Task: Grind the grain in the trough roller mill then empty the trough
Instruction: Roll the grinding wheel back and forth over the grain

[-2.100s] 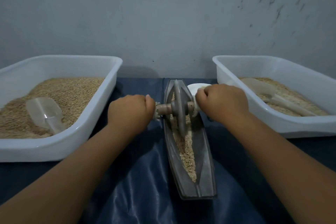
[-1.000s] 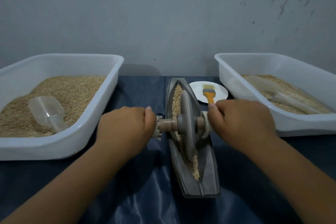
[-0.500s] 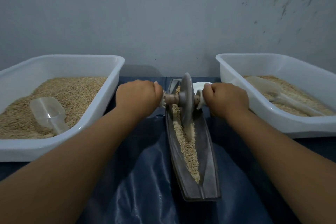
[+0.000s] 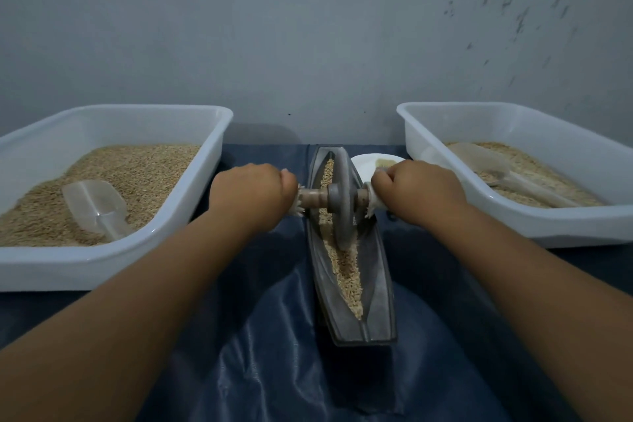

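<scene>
A dark boat-shaped trough (image 4: pixel 380 281) lies lengthwise on the blue cloth in front of me, with a strip of tan grain (image 4: pixel 346 271) along its groove. A grey roller wheel (image 4: pixel 340 202) stands upright in the trough's far half on a wooden axle (image 4: pixel 313 199). My left hand (image 4: pixel 251 197) is closed around the axle's left handle. My right hand (image 4: pixel 416 193) is closed around the right handle. Both handles are hidden inside the fists.
A white tub (image 4: pixel 191 202) of grain with a clear scoop (image 4: pixel 94 207) stands at the left. Another white tub (image 4: pixel 442 161) with grain and a scoop (image 4: pixel 493 164) stands at the right. A small white plate (image 4: pixel 363 163) with a brush sits behind my right hand. A grey wall is close behind.
The roller rolled toward me along the trough, then back to the far end; since half a second ago it has come slightly nearer. Both hands stayed on the handles throughout.
</scene>
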Action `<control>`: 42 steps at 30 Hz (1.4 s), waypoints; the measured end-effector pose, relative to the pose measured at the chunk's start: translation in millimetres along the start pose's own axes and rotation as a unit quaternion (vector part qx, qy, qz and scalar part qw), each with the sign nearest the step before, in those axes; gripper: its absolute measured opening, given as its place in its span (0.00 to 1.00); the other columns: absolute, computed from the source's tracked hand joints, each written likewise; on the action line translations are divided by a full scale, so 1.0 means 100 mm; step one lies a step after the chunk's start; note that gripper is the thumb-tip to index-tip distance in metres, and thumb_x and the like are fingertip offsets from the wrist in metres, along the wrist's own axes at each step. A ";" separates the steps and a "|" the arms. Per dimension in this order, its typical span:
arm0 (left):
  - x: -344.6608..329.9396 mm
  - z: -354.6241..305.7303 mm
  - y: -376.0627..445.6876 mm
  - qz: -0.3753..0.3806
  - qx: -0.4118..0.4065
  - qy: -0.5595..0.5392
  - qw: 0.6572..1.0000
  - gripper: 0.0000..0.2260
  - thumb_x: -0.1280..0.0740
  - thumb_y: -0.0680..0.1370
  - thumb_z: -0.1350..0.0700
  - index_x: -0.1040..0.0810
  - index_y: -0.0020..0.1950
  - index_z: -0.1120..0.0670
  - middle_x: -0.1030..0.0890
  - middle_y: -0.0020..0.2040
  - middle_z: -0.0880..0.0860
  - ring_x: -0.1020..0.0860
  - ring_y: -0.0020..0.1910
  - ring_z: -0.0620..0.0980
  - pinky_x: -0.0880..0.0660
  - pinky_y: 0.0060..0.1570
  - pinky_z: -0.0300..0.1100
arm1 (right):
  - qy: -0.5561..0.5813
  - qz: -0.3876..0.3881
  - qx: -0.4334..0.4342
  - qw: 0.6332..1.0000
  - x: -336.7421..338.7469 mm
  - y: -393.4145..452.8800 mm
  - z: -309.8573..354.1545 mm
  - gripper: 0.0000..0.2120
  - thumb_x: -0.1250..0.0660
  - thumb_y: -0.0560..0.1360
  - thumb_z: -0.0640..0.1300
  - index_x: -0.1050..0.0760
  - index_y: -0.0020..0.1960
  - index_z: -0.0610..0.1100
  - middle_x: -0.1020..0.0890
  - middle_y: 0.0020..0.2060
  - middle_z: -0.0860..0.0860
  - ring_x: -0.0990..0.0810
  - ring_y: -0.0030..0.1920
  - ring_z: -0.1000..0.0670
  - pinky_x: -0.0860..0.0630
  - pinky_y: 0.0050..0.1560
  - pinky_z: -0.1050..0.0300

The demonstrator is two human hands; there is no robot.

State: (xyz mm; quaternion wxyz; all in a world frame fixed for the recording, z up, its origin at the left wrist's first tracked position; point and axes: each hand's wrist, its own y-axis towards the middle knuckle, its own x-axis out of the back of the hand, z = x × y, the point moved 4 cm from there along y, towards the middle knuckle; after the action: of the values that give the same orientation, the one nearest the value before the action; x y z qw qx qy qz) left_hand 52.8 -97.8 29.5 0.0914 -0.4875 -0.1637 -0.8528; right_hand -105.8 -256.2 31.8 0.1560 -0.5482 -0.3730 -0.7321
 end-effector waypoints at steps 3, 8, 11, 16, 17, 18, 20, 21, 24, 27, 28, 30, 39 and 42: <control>0.00 -0.06 -0.25 -0.012 -0.003 0.006 1.000 0.16 0.35 0.75 0.55 0.37 0.59 0.57 0.32 0.41 0.54 0.30 0.37 0.54 0.30 0.32 0.45 | -0.002 0.016 0.022 1.000 0.11 -0.19 0.05 0.21 0.49 0.77 0.52 0.31 0.29 0.47 0.29 0.28 0.51 0.31 0.30 0.51 0.42 0.29 0.57; 0.01 -0.10 -0.65 -0.016 -0.024 -0.016 0.999 0.20 0.39 0.77 0.52 0.46 0.61 0.56 0.37 0.42 0.52 0.33 0.37 0.52 0.32 0.33 0.44 | -0.027 0.025 0.061 0.997 0.37 -0.52 0.11 0.23 0.49 0.77 0.54 0.33 0.27 0.47 0.28 0.25 0.50 0.29 0.28 0.50 0.41 0.28 0.57; 0.04 -0.08 -0.72 -0.024 -0.036 -0.023 0.999 0.22 0.39 0.77 0.51 0.49 0.61 0.56 0.32 0.44 0.52 0.31 0.38 0.51 0.28 0.35 0.44 | -0.024 0.039 0.058 0.997 0.43 -0.58 0.11 0.24 0.50 0.77 0.56 0.34 0.26 0.47 0.28 0.24 0.50 0.29 0.28 0.49 0.40 0.28 0.56; 0.01 -0.09 -0.45 -0.032 0.003 0.035 0.999 0.22 0.40 0.78 0.55 0.44 0.68 0.59 0.28 0.46 0.54 0.30 0.39 0.54 0.34 0.32 0.44 | -0.031 0.047 0.021 0.998 0.21 -0.36 0.05 0.24 0.53 0.78 0.54 0.32 0.29 0.48 0.28 0.27 0.49 0.29 0.30 0.49 0.38 0.30 0.56; 0.00 -0.08 -0.36 -0.026 0.014 0.044 0.999 0.22 0.39 0.78 0.56 0.43 0.68 0.59 0.26 0.48 0.54 0.29 0.40 0.54 0.34 0.32 0.45 | -0.037 0.046 0.019 0.998 0.16 -0.28 0.05 0.23 0.56 0.78 0.53 0.33 0.30 0.48 0.29 0.28 0.50 0.31 0.31 0.50 0.40 0.30 0.56; -0.02 -0.06 -0.26 -0.019 0.023 0.047 0.998 0.22 0.38 0.77 0.56 0.42 0.68 0.59 0.25 0.50 0.55 0.28 0.40 0.55 0.33 0.33 0.45 | -0.038 0.050 0.015 0.998 0.11 -0.20 0.04 0.21 0.57 0.77 0.51 0.33 0.32 0.47 0.29 0.29 0.50 0.32 0.31 0.50 0.41 0.30 0.56; -0.05 -0.01 -0.08 -0.005 0.036 0.036 0.999 0.22 0.36 0.77 0.56 0.39 0.68 0.59 0.24 0.51 0.55 0.25 0.43 0.56 0.30 0.34 0.46 | -0.031 0.061 0.003 0.998 0.03 -0.02 0.05 0.17 0.52 0.78 0.48 0.32 0.35 0.45 0.29 0.32 0.48 0.32 0.32 0.49 0.38 0.32 0.56; -0.07 0.01 -0.02 0.001 0.036 0.026 0.999 0.21 0.35 0.76 0.56 0.37 0.66 0.58 0.24 0.50 0.55 0.24 0.44 0.56 0.29 0.35 0.46 | -0.030 0.063 -0.002 0.998 0.02 0.06 0.06 0.16 0.50 0.78 0.47 0.31 0.35 0.44 0.27 0.32 0.48 0.31 0.33 0.49 0.36 0.34 0.56; -0.11 0.03 0.01 -0.002 0.047 -0.003 0.999 0.17 0.35 0.76 0.55 0.33 0.63 0.57 0.23 0.49 0.54 0.24 0.43 0.55 0.28 0.34 0.46 | -0.007 0.033 -0.019 0.999 0.04 0.15 0.08 0.19 0.50 0.77 0.50 0.30 0.32 0.44 0.26 0.29 0.47 0.30 0.31 0.48 0.38 0.32 0.56; -0.15 -0.01 -0.13 -0.027 0.053 0.012 0.998 0.20 0.37 0.77 0.56 0.37 0.68 0.58 0.23 0.50 0.54 0.23 0.43 0.56 0.33 0.32 0.44 | -0.014 0.005 0.007 1.000 0.07 0.05 0.10 0.19 0.50 0.75 0.52 0.32 0.29 0.46 0.27 0.28 0.49 0.30 0.30 0.50 0.41 0.30 0.57; -0.14 -0.02 -0.17 -0.035 0.047 0.018 0.998 0.22 0.38 0.77 0.56 0.39 0.69 0.58 0.23 0.51 0.54 0.23 0.43 0.56 0.34 0.32 0.44 | -0.011 0.006 0.010 1.000 0.09 0.00 0.10 0.20 0.50 0.76 0.53 0.31 0.30 0.47 0.27 0.28 0.49 0.30 0.30 0.50 0.40 0.30 0.57; -0.07 -0.06 -0.28 -0.036 0.036 0.017 0.999 0.23 0.39 0.78 0.55 0.41 0.70 0.58 0.24 0.53 0.54 0.23 0.44 0.56 0.35 0.32 0.44 | -0.013 0.030 0.013 0.999 0.14 -0.12 0.10 0.20 0.50 0.77 0.53 0.30 0.31 0.48 0.27 0.28 0.50 0.30 0.30 0.51 0.40 0.30 0.57; 0.09 -0.14 -0.58 -0.026 0.029 -0.044 0.998 0.20 0.58 0.78 0.52 0.31 0.58 0.54 0.32 0.40 0.49 0.31 0.37 0.52 0.33 0.34 0.43 | -0.007 0.061 0.014 0.998 0.34 -0.53 0.04 0.23 0.49 0.78 0.56 0.34 0.28 0.47 0.27 0.24 0.50 0.29 0.27 0.50 0.38 0.28 0.56; 0.04 -0.03 -0.42 -0.020 0.123 -0.131 0.984 0.19 0.58 0.79 0.47 0.29 0.47 0.52 0.31 0.34 0.48 0.27 0.37 0.53 0.31 0.36 0.47 | -0.028 0.019 0.011 0.999 0.23 -0.36 0.12 0.22 0.50 0.79 0.54 0.32 0.30 0.48 0.28 0.27 0.50 0.31 0.28 0.51 0.39 0.29 0.57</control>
State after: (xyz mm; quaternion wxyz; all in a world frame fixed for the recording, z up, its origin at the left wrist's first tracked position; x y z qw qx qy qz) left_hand 34.9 -59.3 23.7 0.1117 -0.5765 -0.2874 -0.7567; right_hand -129.1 -219.3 41.1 0.1655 -0.5736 -0.3750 -0.7092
